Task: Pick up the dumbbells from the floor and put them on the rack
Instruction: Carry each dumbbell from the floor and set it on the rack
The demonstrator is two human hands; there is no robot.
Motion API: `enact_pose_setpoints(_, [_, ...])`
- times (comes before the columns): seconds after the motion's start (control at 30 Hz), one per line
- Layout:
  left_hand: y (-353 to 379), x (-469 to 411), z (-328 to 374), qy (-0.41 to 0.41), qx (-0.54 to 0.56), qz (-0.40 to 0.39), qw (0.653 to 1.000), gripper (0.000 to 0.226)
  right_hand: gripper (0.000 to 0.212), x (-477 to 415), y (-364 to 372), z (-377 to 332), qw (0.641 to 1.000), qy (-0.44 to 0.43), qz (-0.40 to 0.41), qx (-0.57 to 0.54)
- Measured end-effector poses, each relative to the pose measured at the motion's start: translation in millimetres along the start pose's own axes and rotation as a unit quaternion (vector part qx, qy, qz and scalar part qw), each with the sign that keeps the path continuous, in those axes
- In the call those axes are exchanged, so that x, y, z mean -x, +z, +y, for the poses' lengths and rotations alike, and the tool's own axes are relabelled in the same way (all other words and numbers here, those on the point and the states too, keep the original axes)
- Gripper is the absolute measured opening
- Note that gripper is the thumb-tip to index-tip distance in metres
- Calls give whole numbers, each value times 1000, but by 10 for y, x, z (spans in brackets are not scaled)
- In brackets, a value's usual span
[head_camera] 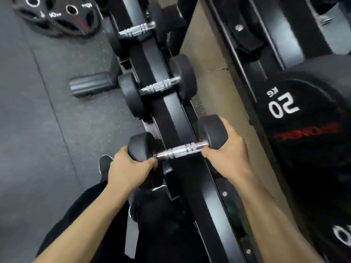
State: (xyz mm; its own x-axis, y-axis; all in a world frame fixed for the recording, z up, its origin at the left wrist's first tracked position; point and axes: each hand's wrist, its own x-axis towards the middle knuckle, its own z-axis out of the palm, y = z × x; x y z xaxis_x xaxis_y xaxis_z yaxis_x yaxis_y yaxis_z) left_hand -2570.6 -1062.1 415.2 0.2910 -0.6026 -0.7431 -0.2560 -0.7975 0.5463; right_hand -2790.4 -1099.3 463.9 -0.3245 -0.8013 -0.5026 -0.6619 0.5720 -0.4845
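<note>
Head view: the person looked down along a black rack (171, 109) that ran from the bottom edge up to the top of the frame.

The dumbbell (179, 149) lay crosswise over the rack's rails at its near end, chrome grip bare in the middle. Whether it sat on the rails or hung just above them could not be told.

The left hand (129, 169) cupped the dumbbell's left head from below and behind, fingers curled round the rubber, thumb up by the inner end of the grip. The right hand (226, 154) wrapped the right head the same way, fingers bent over its far side, thumb reaching toward the other end of the grip. Neither hand was on the chrome itself.

Farther up the rack, a second dumbbell (160, 86) sat across the rails, well apart from the first. A third dumbbell (136, 30) sat beyond it, blurred.

Left of the rack was grey floor (38, 120). A dark ribbed block (91, 85) lay on it beside the second dumbbell; what it was could not be told. Plates (57, 16) lay at top left. A shoe (105, 164) showed just left of the left hand.

To the right, a round black weight (303, 118) was marked 50 KG.
</note>
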Motion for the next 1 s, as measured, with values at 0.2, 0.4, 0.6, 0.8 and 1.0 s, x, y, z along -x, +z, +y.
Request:
enact_pose_setpoints(0.2, [409, -308, -231, -49, 20, 0, 999, 68, 94, -574, 229, 257, 998, -9, -14, 56])
enact_pose_setpoints(0.4, [660, -506, -256, -65, 1, -3, 998, 63, 93, -971, 356, 501, 997, -17, -39, 56])
enact_pose_setpoints(0.6, [721, -501, -106, -66, -10, -8, 998, 69, 89, -1080, 298, 566, 996, -43, -59, 53])
enact_pose_setpoints(0.8, [390, -456, 529, 115, 33, 52, 991, 57, 81, -1021, 12, -196, 987, -135, -44, -81])
enact_pose_setpoints(1.0, [-770, 4, 1550, 251, 136, 83, 955, 39, 55, -579, -554, -1509, 964, -237, -15, -118])
